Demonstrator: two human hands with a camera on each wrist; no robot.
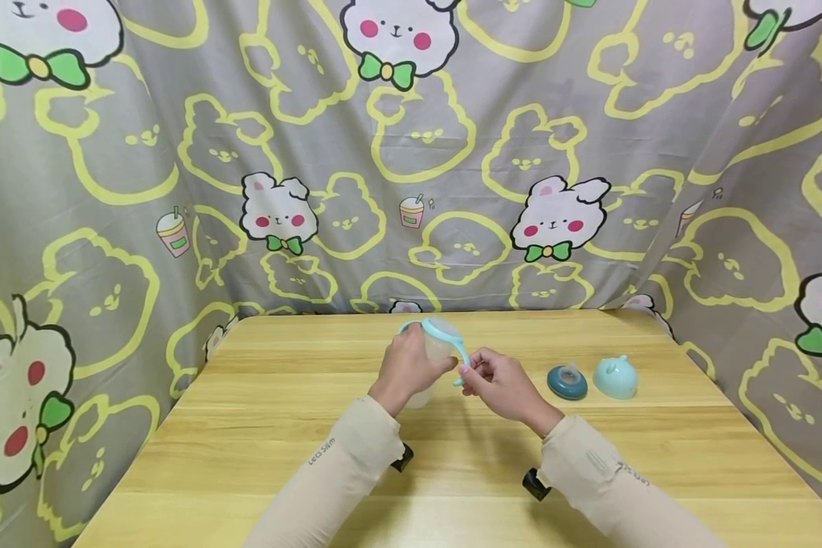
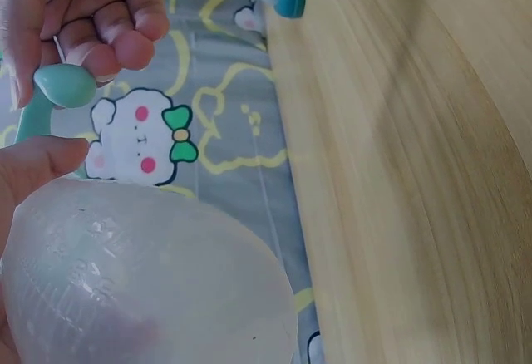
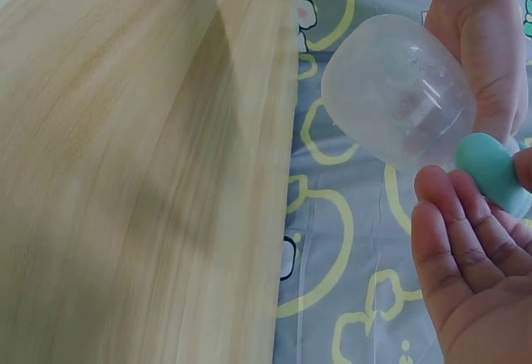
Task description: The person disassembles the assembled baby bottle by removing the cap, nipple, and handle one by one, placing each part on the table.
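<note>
A translucent baby bottle (image 1: 421,398) is tilted above the table, and my left hand (image 1: 406,359) grips it around its body. Around its neck sits a light-teal ring with curved handles (image 1: 464,354). My right hand (image 1: 505,383) pinches the rounded end of one handle between thumb and fingers. Seen from the right wrist, the bottle's bottom (image 3: 386,90) faces the camera and the teal handle end (image 3: 489,164) lies at the fingertips. The left wrist view shows the frosted bottle wall (image 2: 158,273) up close, with the left thumb (image 2: 50,156) near the handle.
To the right on the wooden table (image 1: 281,396) lies a dark-blue collar with a clear nipple (image 1: 567,382). A light-teal dome cap (image 1: 616,377) stands beside it. A patterned curtain (image 1: 397,251) hangs behind the table's far edge and along both sides.
</note>
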